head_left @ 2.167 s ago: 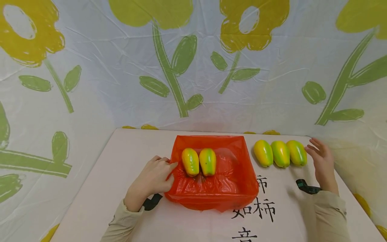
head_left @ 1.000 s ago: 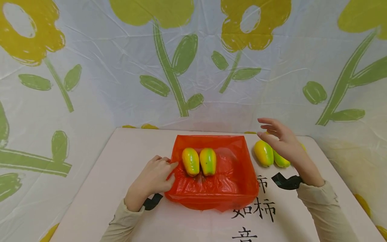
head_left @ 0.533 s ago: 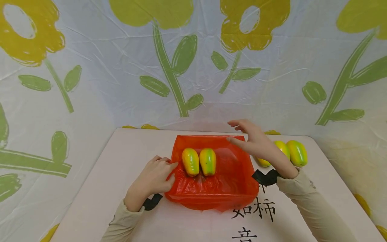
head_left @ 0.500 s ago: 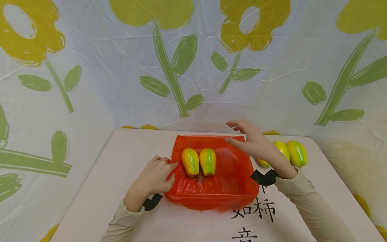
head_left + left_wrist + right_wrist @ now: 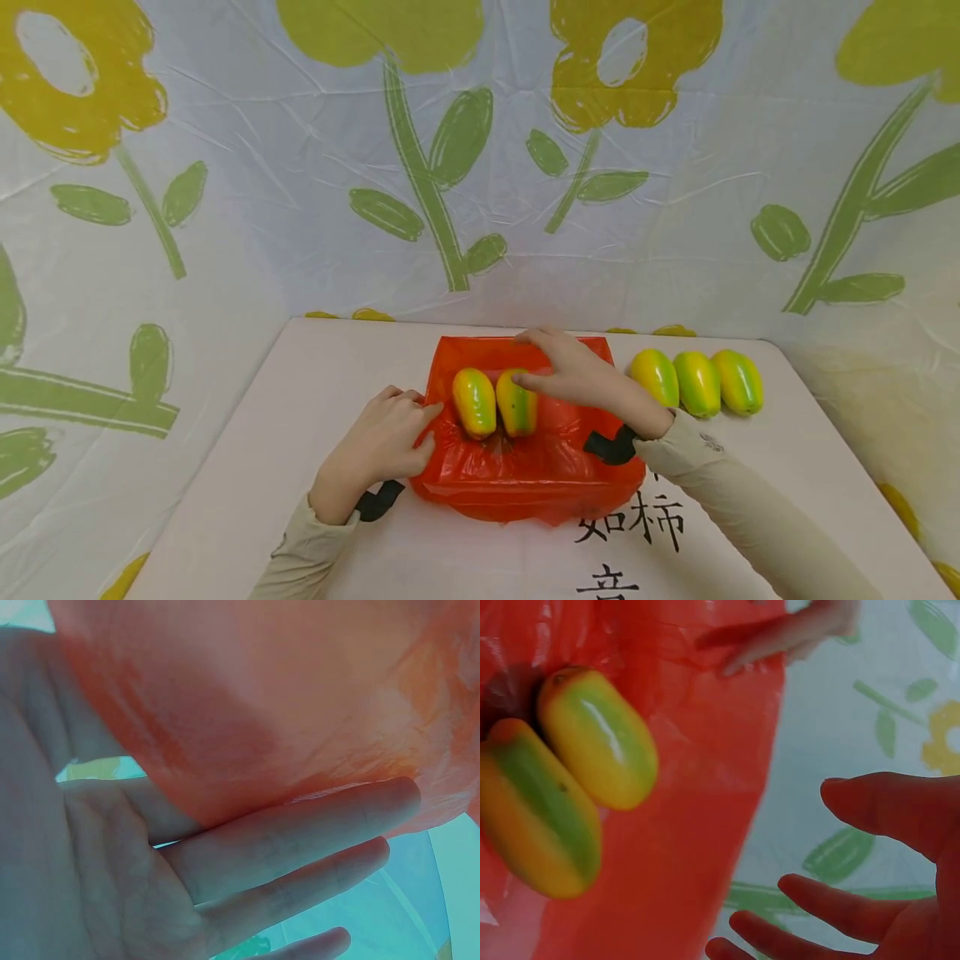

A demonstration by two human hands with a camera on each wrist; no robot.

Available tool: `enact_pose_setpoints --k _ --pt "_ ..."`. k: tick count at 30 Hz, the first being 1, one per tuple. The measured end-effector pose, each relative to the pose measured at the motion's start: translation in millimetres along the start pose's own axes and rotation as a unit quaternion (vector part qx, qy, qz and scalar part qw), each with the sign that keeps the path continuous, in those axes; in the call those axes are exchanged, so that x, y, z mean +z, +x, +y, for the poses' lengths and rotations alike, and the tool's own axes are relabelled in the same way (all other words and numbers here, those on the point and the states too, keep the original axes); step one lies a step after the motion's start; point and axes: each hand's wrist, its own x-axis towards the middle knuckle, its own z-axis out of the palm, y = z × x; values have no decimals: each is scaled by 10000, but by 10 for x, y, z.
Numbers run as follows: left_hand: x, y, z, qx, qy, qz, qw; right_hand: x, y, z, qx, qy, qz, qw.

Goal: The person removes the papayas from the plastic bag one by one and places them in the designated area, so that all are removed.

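In the head view, two glossy yellow-green papayas, the left one [image 5: 475, 404] and the right one [image 5: 517, 412], lie side by side in a spread-open red plastic bag [image 5: 528, 492]. My left hand [image 5: 382, 437] holds the bag's left edge; in the left wrist view its middle finger [image 5: 292, 836] lies straight along the outside, with part of the hand behind the film. My right hand [image 5: 573, 371] hovers over the bag with thumb and fingers spread. Its thumb overlaps the right papaya in the head view, but the right wrist view shows space between hand and papayas.
Three more papayas [image 5: 697, 383] stand in a row on the pale table [image 5: 750, 475], right of the bag. Black printed characters [image 5: 630, 525] mark the tabletop. A flower-patterned sheet [image 5: 510, 275] rises behind and at both sides.
My right hand has moved left, from beside the rightmost papaya of the row, across the row, to above the papayas in the bag. My left hand and the papayas have stayed put.
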Motion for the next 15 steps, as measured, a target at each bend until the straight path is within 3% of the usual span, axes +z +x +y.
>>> enact_pose_setpoints --k 6,15 --pt "-1 8 3 -18 -21 -66 10000 226 123 35 322 -417 -745 9958" --pt "-1 10 3 -114 1 -159 9998 578 260 93 859 -1404 -1318 9775"
